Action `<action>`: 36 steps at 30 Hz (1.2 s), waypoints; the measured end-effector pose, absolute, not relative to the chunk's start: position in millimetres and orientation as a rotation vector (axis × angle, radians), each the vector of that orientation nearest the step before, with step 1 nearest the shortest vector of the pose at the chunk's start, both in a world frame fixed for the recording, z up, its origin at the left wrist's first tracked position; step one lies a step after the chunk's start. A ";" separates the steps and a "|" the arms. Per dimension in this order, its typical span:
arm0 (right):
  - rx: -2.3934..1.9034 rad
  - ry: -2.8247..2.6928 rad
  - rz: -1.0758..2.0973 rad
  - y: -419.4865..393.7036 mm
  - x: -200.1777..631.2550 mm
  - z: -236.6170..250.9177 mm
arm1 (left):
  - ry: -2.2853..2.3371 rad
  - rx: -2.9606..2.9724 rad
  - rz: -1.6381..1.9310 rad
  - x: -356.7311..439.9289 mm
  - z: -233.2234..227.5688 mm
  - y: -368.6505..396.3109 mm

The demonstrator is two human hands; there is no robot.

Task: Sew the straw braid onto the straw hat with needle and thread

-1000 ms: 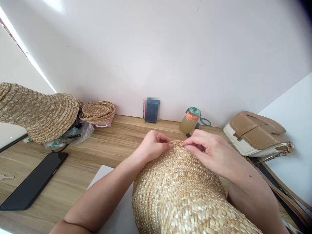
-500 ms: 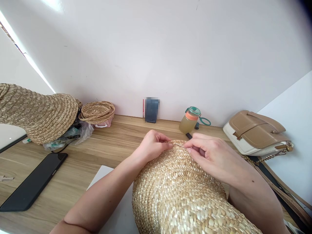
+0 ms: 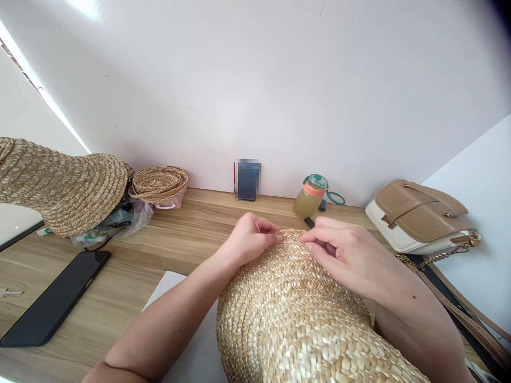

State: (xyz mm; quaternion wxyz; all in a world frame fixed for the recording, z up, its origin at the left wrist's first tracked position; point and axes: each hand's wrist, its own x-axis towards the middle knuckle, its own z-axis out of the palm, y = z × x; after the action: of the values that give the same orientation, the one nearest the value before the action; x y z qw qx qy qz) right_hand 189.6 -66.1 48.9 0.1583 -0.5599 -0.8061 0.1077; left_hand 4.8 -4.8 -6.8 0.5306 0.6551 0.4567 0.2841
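A large woven straw hat [image 3: 295, 308] fills the lower middle of the view, its far edge between my hands. My left hand [image 3: 255, 239] pinches that edge, thumb on the near side. Just to the right, my right hand [image 3: 339, 250] is closed with thumb and forefinger pinching a thin metal needle [image 3: 294, 239]. The needle lies against the straw near the rim and points left toward my left fingertips. Whether its tip is in the weave, I cannot tell.
Behind the hat stand a dark phone [image 3: 248, 181] against the wall and a drink bottle [image 3: 310, 196]. A handbag [image 3: 423, 213] sits at right. On the left are another straw hat [image 3: 80, 186], coiled straw braid [image 3: 159, 182], a black phone [image 3: 56, 298] and a key [image 3: 11, 292].
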 end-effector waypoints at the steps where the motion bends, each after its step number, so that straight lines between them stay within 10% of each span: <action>1: -1.606 -2.303 0.306 -66.1 189.7 48.8 | 1.092 1.570 0.681 4.8 -7.2 -4.7; 36: -1.617 -2.350 0.219 -69.1 187.4 46.2 | 1.162 1.921 0.714 6.6 2.3 -17.0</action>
State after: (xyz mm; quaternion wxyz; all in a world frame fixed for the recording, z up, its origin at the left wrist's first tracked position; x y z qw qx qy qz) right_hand 187.4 -69.1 46.2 0.1398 -0.5597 -0.8133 0.0758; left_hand 6.6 -17.0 2.3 0.3830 0.7532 0.4555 0.2802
